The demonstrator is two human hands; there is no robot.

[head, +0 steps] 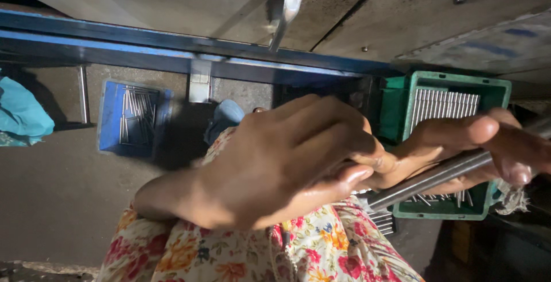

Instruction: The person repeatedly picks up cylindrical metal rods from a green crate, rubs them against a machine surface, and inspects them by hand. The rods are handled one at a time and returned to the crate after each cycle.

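Centre right of frame: steel rod [436, 176], grasped by both hands. Left hand [275, 161] clenched over its near end; right hand [488, 144], fingers wrapped round the shaft, in front of green crate [402, 115] of similar rods. Probably heavy, stiff, oily-slick; best gripped mid-shaft.

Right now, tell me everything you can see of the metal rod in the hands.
The metal rod is a long, smooth, grey steel-looking bar with a dull shine. It lies slanted, rising toward the right, in front of the green crate of thin pins. The left hand closes over its lower end and the right hand wraps its upper part, so both ends are hidden.
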